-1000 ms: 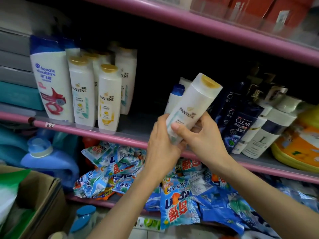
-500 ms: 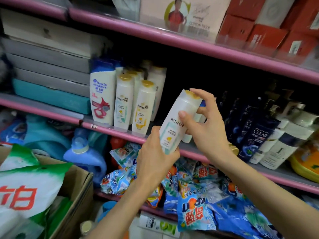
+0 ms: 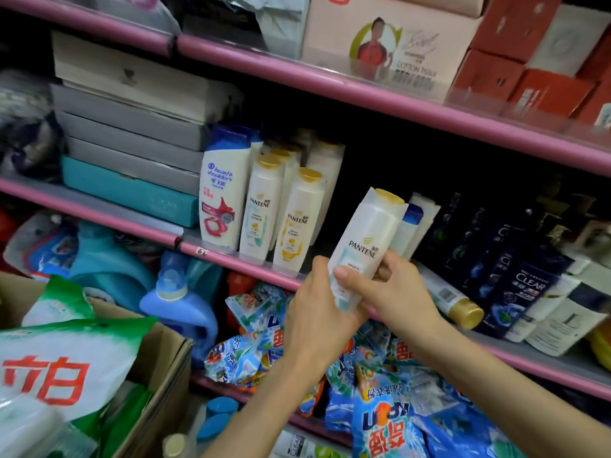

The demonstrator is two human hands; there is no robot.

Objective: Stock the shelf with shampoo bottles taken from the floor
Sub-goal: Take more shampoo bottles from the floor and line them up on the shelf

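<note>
A white Pantene shampoo bottle (image 3: pixel 368 238) with a gold cap is held tilted in front of the middle pink shelf (image 3: pixel 231 257). My left hand (image 3: pixel 319 312) grips its lower end from the left. My right hand (image 3: pixel 393 292) holds it from the right, thumb across the label. On the shelf to the left stand a Head & Shoulders bottle (image 3: pixel 221 193) and several upright Pantene bottles (image 3: pixel 297 216). One Pantene bottle (image 3: pixel 449 300) lies on its side behind my right hand.
Dark Clear bottles (image 3: pixel 519 292) crowd the shelf at right. Grey and teal boxes (image 3: pixel 129 160) are stacked at left. Blue detergent packs (image 3: pixel 390 421) and a blue jug (image 3: pixel 178 305) fill the lower shelf. A cardboard box (image 3: pixel 162 375) with green-white bags stands bottom left. Tissue cartons (image 3: pixel 396 44) sit above.
The view has swung up and left. My right hand slid down from the bottle's top to its lower body, and the bottle now stands more upright in both hands.
</note>
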